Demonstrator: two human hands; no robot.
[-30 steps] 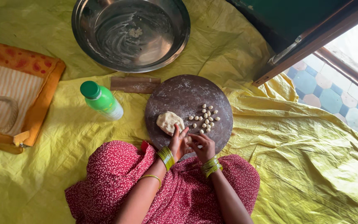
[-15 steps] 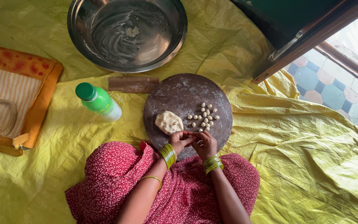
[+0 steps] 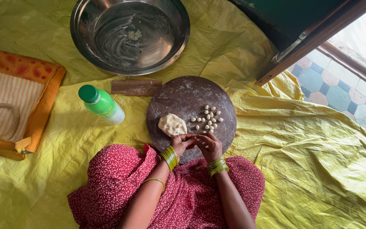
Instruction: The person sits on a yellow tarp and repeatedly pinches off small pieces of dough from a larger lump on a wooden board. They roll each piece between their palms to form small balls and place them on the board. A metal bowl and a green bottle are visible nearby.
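Yellow sheet; left hand, right hand grips pressed together, pinching possibly dough, hidden.

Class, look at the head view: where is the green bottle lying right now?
The green bottle lies on the yellow sheet, left of the round dark board, just below the steel bowl and right of the orange bag.

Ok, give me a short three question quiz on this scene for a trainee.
1. True or false: the green plastic bottle stands on the round dark wooden board.
2. What lies beside the small dough balls? A) flat pale dough lump B) spoon C) knife
3. The left hand and right hand meet at the board's ____ edge.

Key: 1 false; 2 A; 3 near.
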